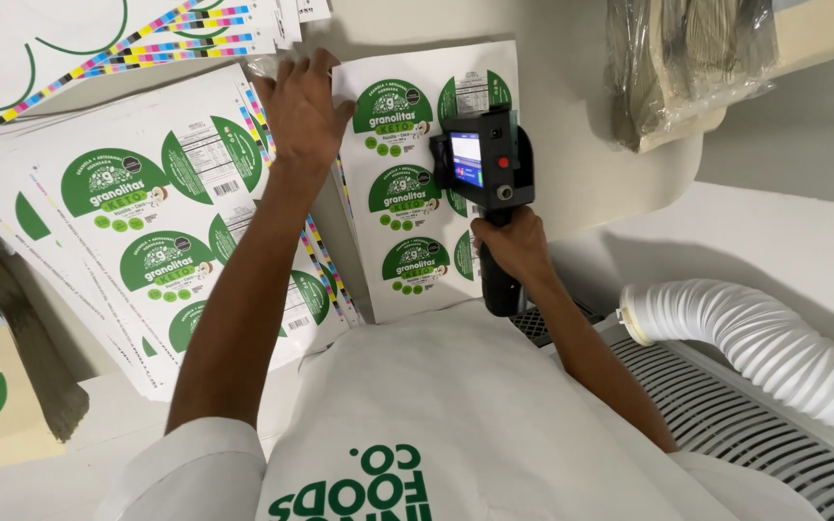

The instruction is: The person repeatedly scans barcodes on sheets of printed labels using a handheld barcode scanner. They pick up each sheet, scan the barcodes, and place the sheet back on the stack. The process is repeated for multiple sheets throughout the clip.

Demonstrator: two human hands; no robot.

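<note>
A single printed sheet (407, 183) lies flat on a pale work table (581, 164), straight ahead of the person, its long side running away from the body. It carries a column of round green labels with smaller green panels along its right edge.

The right hand (514, 246) is closed around the black grip of a handheld printer (485, 164), a pistol-shaped device with a small lit screen and a red button facing the camera. The device stands upright over the sheet's right edge, about level with the middle label, so the sheet spreads to the left of the grip and its long side runs past the device, toward and away from the body.

The left hand (301, 106) lies open and flat, fingers spread, at the sheet's upper left corner; whether the palm presses on the sheet itself or just beside it is hard to tell. It is the hand farther up the sheet.

To the left, a fanned stack of printed sheets (147, 212) overlaps the table. A white ribbed hose (755, 338) curves in at lower right, and a plastic-wrapped bundle (687, 58) sits at upper right.
</note>
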